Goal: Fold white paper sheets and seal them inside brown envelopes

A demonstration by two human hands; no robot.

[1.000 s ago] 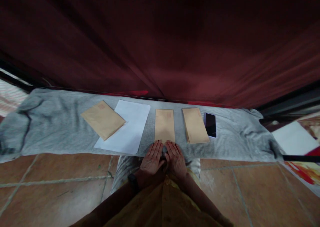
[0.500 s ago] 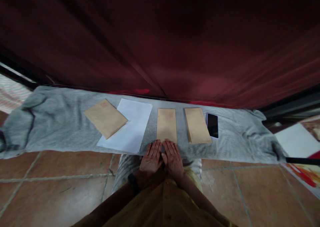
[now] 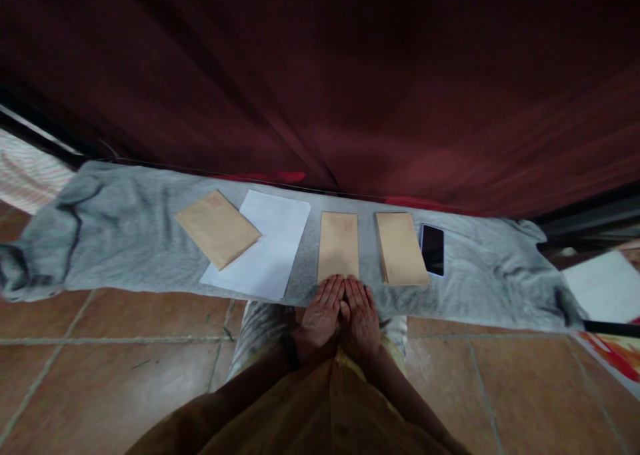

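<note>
A brown paper envelope (image 3: pixel 339 245) lies flat in front of me, its near edge under my fingertips. My left hand (image 3: pixel 323 309) rests palm down with fingers stretched out on that edge. Beside it, my right hand (image 3: pixel 361 311) lies flat in the same way, the two index fingers nearly touching. Right of them is a stack of brown envelopes (image 3: pixel 403 249), next to a dark-screened phone (image 3: pixel 433 249). To the left, more brown envelopes (image 3: pixel 219 229) lie askew, overlapping white paper sheets (image 3: pixel 270 248). Neither hand grips anything.
Grey cloth (image 3: pixel 135 235) covers the narrow bench under these things. Behind it hangs a dark red curtain (image 3: pixel 310 95). Tiled floor (image 3: pixel 125 375) shows below. At the far right are a white sheet (image 3: pixel 603 285) and a dark bar (image 3: pixel 613 328).
The view has shifted slightly, so the bench and its things sit a little further right. Both hands stay flat at the envelope's near edge, with the fingers slightly closer together.
</note>
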